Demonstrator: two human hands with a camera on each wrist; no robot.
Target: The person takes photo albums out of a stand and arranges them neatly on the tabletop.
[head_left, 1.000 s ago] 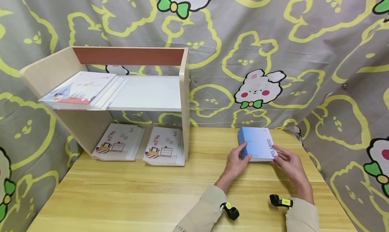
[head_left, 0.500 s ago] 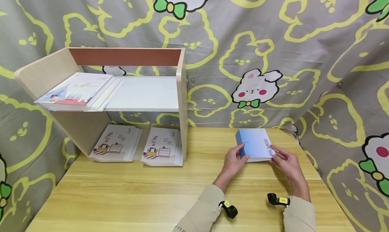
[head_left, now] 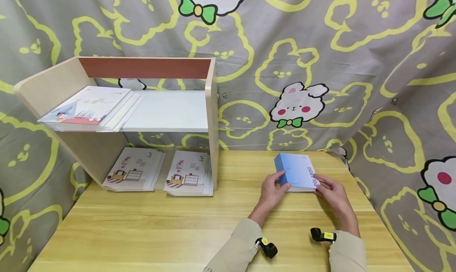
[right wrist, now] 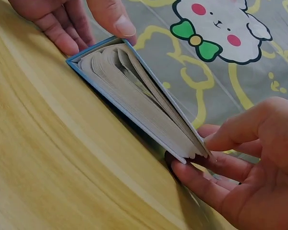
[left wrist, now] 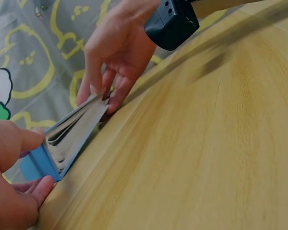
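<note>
A hardcover photo album (head_left: 297, 171), blue fading to white with POLAROID printed along one edge, lies near the back right of the table. My left hand (head_left: 271, 189) holds its blue spine side, thumb on the near corner. On the opposite side my right hand (head_left: 334, 193) grips the opening edge. In the right wrist view the right thumb lies on the upper cover of the album (right wrist: 134, 96), with fingers under and against the page edges. The thick pages show between the covers, with a few gaps. In the left wrist view, the left fingers (left wrist: 31, 187) touch the spine's lower edge.
A wooden two-level shelf (head_left: 211, 105) stands at the left. Its upper board carries a stack of illustrated booklets (head_left: 90, 105); two more stacks, one left (head_left: 133, 169) and one right (head_left: 188, 173), lie below. A patterned curtain (head_left: 242, 82) hangs behind the table (head_left: 149, 228).
The head view has drifted slightly, so everything sits a little further left and lower. Both hands keep hold of the album, with the right fingers shifting slightly at its edge.
</note>
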